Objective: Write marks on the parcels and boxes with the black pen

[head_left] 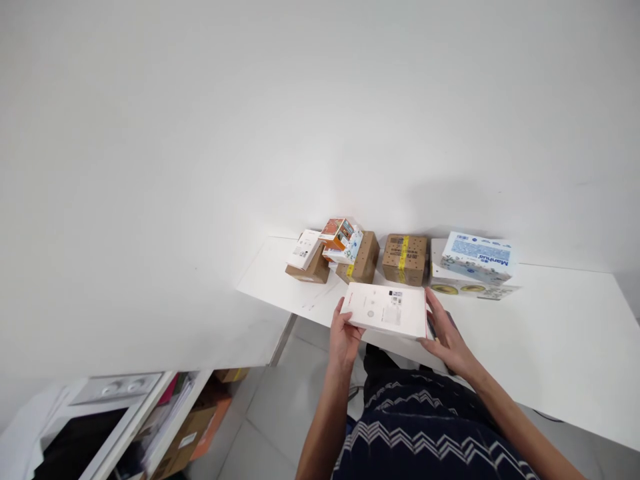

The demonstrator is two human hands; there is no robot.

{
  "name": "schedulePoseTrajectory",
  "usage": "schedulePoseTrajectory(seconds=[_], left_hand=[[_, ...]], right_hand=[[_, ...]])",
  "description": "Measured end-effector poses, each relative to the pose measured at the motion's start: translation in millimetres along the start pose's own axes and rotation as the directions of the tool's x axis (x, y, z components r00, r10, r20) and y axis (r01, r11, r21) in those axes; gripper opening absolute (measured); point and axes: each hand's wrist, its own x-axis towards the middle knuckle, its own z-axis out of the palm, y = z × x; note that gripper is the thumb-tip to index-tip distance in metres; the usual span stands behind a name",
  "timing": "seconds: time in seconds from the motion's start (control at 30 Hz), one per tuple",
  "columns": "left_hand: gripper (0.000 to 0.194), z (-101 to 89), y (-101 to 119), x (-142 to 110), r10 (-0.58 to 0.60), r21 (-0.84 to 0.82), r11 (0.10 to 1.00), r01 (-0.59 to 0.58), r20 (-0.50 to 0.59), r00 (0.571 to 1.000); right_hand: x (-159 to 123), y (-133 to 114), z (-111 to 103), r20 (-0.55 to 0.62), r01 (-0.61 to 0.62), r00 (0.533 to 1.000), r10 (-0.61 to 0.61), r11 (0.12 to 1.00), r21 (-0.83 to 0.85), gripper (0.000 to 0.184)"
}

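Between my two hands is a flat white box point(367, 310) with printed labels on its upper face, held above the table's front edge. My left hand point(345, 337) grips its left end, thumb on top and fingers beneath. At the right end, which has a red edge, my right hand point(449, 337) clasps the box between thumb and fingers. Behind it stand a brown carton point(406, 260) with yellow tape and another brown carton point(369, 257). An orange-and-white box point(336, 233) rests on a white-blue box point(353, 248) on top of the latter.
A white table point(560, 333) runs along the wall. At its left, a slim white box point(305, 249) lies on a brown carton point(315, 269). To the right, a blue-white Manhua box point(480, 255) sits on a larger white box point(440, 277). Shelves point(170, 427) stand lower left.
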Motion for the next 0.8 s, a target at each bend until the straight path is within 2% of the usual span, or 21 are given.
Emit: schedulePoseTrajectory(seconds=[0.1, 0.2, 0.3, 0.47, 0.67, 0.8], left_hand=[[0.054, -0.4, -1.6, -1.9, 0.026, 0.002, 1.0, -0.026, 0.001, 1.0], [0.054, -0.2, -2.3, -4.2, 0.056, -0.012, 0.998, -0.056, 0.026, 0.998], [0.055, 0.1, -3.1, -5.4, 0.071, -0.02, 0.997, -0.07, 0.06, 0.996], [0.053, 0.6, -7.5, -3.2, 0.076, 0.004, 0.997, -0.076, 0.05, 0.996], [0.035, 1.9, -11.3, -1.2, 0.073, 0.083, 0.993, -0.083, 0.111, 0.991], [0.032, -0.4, -9.0, 0.7, 0.025, 0.188, 0.981, -0.038, 0.071, 0.997]], right_hand=[[1.0, 4.2, 0.1, -0.043, -0.076, 0.996, 0.083, 0.987, 0.145, 0.083], [3.7, 8.8, 1.3, -0.101, -0.225, 0.962, 0.255, 0.945, 0.239, 0.081], [5.4, 11.5, 3.4, -0.074, -0.313, 0.932, 0.355, 0.891, 0.33, 0.074], [4.0, 15.6, 4.9, -0.089, -0.254, 0.944, 0.318, 0.87, 0.423, 0.071], [4.9, 16.4, -1.1, -0.116, -0.197, 0.958, 0.263, 0.895, 0.401, 0.064], [6.3, 17.0, -6.1, -0.149, -0.175, 0.958, 0.245, 0.912, 0.372, 0.062]])
